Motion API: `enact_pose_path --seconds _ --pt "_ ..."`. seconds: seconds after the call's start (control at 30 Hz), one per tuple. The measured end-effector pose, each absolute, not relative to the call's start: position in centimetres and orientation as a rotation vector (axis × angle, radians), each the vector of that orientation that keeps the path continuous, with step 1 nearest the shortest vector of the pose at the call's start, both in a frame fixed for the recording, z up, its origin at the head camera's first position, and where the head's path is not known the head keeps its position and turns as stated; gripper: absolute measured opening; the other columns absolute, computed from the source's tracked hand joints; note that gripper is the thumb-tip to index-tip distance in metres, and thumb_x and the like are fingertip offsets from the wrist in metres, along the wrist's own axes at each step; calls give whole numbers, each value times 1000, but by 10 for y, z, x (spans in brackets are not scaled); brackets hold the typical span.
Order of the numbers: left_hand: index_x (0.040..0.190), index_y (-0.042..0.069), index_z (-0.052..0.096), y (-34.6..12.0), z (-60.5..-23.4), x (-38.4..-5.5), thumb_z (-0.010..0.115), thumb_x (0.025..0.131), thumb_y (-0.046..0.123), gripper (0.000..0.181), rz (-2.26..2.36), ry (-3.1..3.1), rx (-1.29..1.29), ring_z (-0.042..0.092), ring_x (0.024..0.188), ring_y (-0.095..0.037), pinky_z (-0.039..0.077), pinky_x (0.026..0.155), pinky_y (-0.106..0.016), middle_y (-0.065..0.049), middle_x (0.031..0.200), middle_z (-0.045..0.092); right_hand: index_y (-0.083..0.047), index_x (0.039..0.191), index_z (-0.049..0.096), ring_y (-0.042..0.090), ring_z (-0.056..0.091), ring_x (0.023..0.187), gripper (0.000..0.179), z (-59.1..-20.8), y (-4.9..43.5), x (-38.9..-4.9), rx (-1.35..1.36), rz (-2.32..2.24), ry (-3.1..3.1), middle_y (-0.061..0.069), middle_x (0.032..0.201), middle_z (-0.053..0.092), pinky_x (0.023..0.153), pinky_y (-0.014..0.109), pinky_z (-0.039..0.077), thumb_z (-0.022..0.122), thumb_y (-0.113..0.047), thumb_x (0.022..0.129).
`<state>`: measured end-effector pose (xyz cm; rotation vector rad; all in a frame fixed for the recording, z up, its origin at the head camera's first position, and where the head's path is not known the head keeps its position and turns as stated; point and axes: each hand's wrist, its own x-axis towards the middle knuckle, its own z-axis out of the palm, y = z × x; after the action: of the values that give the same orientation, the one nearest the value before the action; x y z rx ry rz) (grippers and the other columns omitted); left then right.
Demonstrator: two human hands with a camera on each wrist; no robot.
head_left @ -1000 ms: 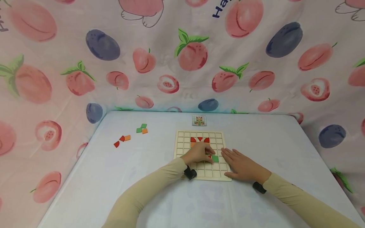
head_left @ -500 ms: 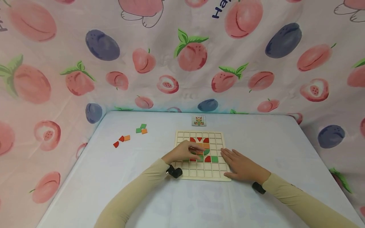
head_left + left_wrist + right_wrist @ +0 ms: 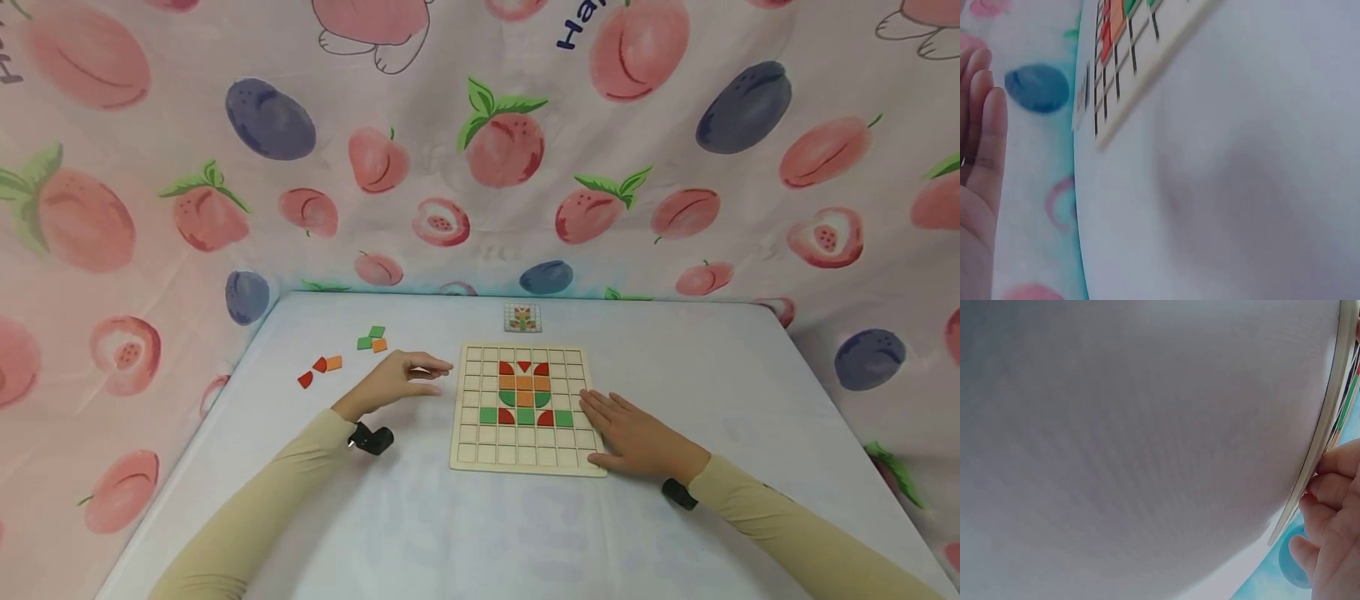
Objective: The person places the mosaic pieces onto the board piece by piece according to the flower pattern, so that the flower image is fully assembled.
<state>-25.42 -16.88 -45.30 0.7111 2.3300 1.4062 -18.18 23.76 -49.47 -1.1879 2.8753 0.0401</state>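
Note:
A wooden grid board (image 3: 480,454) lies on the white table, with red, orange and green flat tiles set in its middle cells. My left hand (image 3: 390,383) is over the table left of the board, fingers extended and thumb apart, with nothing between them. In the left wrist view its fingers (image 3: 991,137) show at the left edge, away from the board's corner. My right hand (image 3: 645,437) rests flat along the board's right edge, fingertips on the rim. The right wrist view shows those fingers (image 3: 1329,494) touching the board's side (image 3: 1325,419).
Loose tiles lie at the back left: two green squares (image 3: 365,342), orange squares (image 3: 334,362) and red quarter-round pieces (image 3: 305,380). A small pattern card (image 3: 522,317) lies behind the board. A fruit-print cloth (image 3: 442,150) hangs behind the table.
My left hand has moved left off the board, uncovering the tile pattern, including a lower row of green and red tiles. The right hand has stayed at the board's right edge.

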Motion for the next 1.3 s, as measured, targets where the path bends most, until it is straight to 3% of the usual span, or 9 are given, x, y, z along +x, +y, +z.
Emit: enact_pose_path --seconds 0.13,0.27,0.33,0.53,0.63,0.83,1.07,1.3 --pt "120 6 64 -202 -443 -259 74 81 14 42 1415 2366 681 56 114 -37 46 99 -34 -21 126 59 5 142 35 33 33 139 81 -495 237 -182 -1169 51 2862 19 150 32 111 49 30 51 -55 90" --pt "120 5 63 -231 -435 -265 73 80 10 42 1394 2417 638 62 107 -14 47 98 -34 -23 126 59 5 142 34 33 33 139 80 -493 236 -182 -1161 61 2850 19 151 32 111 48 30 50 -54 91" --pt "122 5 62 -243 -433 -269 73 81 12 43 1355 2463 586 61 107 -12 47 97 -33 -20 127 59 5 142 34 33 32 139 80 -492 236 -181 -1162 62 2848 19 150 32 111 49 30 50 -54 91" --pt "129 4 57 -268 -436 -281 71 84 17 50 1268 2556 399 52 121 -36 46 99 -40 -18 131 57 4 143 33 32 32 139 81 -492 235 -181 -1156 56 2855 19 151 32 111 49 30 51 -54 90" --pt "131 5 55 -275 -443 -287 70 85 18 50 1253 2573 313 51 123 -35 46 98 -45 -18 133 56 4 144 32 31 31 140 81 -492 235 -181 -1144 69 2850 18 152 30 112 48 30 49 -55 91" --pt "131 9 56 -280 -466 -306 70 85 21 50 1288 2568 132 51 124 -33 49 80 -30 -15 133 56 4 143 33 32 33 139 81 -489 234 -181 -1135 45 2848 19 151 32 111 50 30 51 -54 90" --pt "128 1 56 -275 -487 -321 71 84 15 49 1305 2587 169 52 121 -34 43 102 -41 -21 130 56 4 144 32 32 31 140 80 -492 235 -181 -1125 22 2841 18 152 30 112 49 28 50 -54 91" --pt "126 1 59 -271 -492 -326 72 83 16 48 1234 2643 110 55 115 -30 46 97 -38 -20 127 59 3 144 32 31 30 140 81 -500 239 -183 -1142 43 2862 17 152 30 112 48 28 48 -56 91"
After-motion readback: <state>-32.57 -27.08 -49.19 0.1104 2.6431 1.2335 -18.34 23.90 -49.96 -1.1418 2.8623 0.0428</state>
